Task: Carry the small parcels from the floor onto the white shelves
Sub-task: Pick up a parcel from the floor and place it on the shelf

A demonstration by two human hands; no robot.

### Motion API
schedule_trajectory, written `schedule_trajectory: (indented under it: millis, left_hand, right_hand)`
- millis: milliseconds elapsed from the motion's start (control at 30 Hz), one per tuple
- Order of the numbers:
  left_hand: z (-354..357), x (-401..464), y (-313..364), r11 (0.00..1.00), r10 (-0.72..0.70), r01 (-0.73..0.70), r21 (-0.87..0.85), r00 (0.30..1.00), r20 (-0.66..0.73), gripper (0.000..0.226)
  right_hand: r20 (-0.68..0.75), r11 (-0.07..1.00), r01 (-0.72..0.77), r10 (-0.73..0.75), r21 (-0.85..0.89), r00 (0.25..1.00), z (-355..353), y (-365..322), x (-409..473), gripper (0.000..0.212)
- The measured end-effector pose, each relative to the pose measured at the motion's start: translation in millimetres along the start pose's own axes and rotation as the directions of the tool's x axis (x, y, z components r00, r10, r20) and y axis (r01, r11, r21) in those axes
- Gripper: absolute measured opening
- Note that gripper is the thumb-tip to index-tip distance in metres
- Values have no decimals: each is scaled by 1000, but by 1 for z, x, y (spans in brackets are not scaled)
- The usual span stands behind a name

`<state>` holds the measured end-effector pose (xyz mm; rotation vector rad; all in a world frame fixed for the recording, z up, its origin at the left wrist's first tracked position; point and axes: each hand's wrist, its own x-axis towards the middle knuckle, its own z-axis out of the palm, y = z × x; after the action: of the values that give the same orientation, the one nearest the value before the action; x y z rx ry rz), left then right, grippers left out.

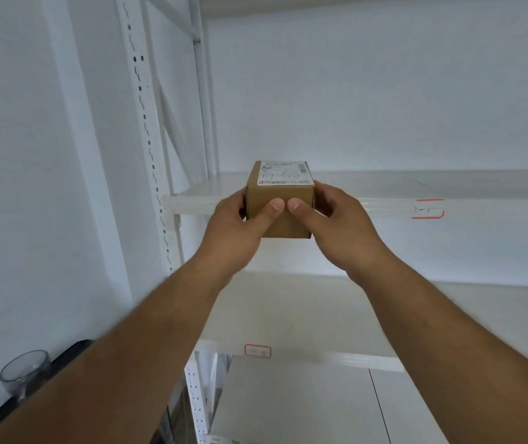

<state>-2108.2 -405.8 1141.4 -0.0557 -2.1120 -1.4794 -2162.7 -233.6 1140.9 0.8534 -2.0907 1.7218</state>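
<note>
A small brown cardboard parcel (281, 193) with a white label on top is held up in front of the white shelves (368, 187), at the front edge of the upper shelf board. My left hand (237, 225) grips its left side and my right hand (336, 225) grips its right side. Both thumbs press on the near face. I cannot tell whether the parcel's far edge rests on the board.
A lower shelf board (304, 315) lies below my arms, with a red-framed tag (257, 350) on its front edge. Another red-framed tag (427, 208) marks the upper edge. The perforated upright (150, 139) stands left. A clear glass (25, 373) sits at lower left.
</note>
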Motion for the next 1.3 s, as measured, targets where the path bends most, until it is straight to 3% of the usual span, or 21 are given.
schedule_trajectory:
  millis: [133,333,567,1133,1200,1300]
  left_hand:
    - [-16,72,-25,1000,29,-29,3,999,29,23]
    - [-36,165,-54,998,53,-54,17,996,77,46]
    - [-37,238,-84,996,22,-34,83,990,141,54]
    - [2,301,-117,955,-96,36,295,977,192,57]
    - [1,302,-118,945,-110,39,325,973,205,63]
    - [-7,297,-119,923,-142,57,380,970,200,92]
  right_hand:
    - [-35,1000,11,-11,-17,999,27,18,62,43]
    - [-83,997,-12,5,-79,996,64,42,146,38]
    - [-52,989,-88,82,-120,995,83,67,207,34]
    - [-43,938,-211,207,-277,977,71,126,258,30]
    - [-39,934,-219,217,-281,975,70,128,259,28]
    - [-52,930,-230,224,-288,973,69,126,256,31]
